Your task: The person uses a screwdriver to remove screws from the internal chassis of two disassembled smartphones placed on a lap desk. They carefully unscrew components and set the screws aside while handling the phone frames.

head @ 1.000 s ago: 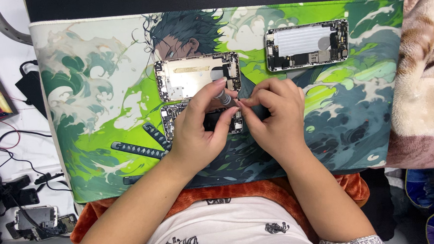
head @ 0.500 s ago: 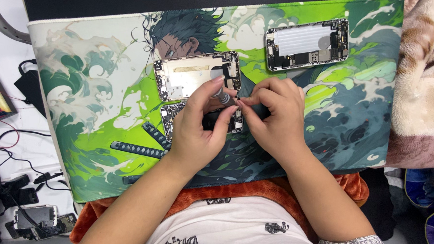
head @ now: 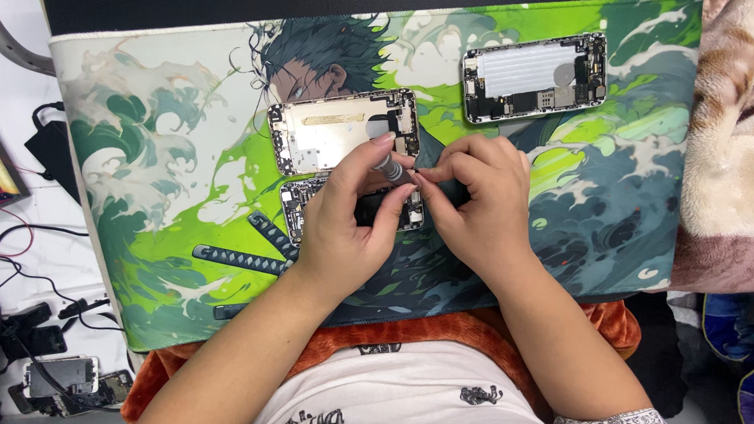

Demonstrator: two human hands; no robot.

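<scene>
My left hand [head: 343,218] grips a small grey screwdriver [head: 389,166] between thumb and fingers, its tip pointing down onto a dark opened phone part [head: 304,202] that lies mostly under both hands. My right hand [head: 478,203] rests beside it, its fingertips pinched at the screwdriver's tip over the same part; what it pinches is too small to see. Just beyond my fingers lies an empty silver phone housing [head: 327,129]. A second opened phone [head: 534,76], with its inner boards showing, lies at the far right of the printed green desk mat [head: 156,188].
A beige and brown blanket [head: 734,137] lies along the mat's right edge. Black cables [head: 24,278] and a small phone with a cracked screen [head: 58,378] lie on the white surface at the left. An orange cloth [head: 382,335] covers my lap.
Both hands stay in place over the dark phone part. The screwdriver has tilted slightly between my left fingers.
</scene>
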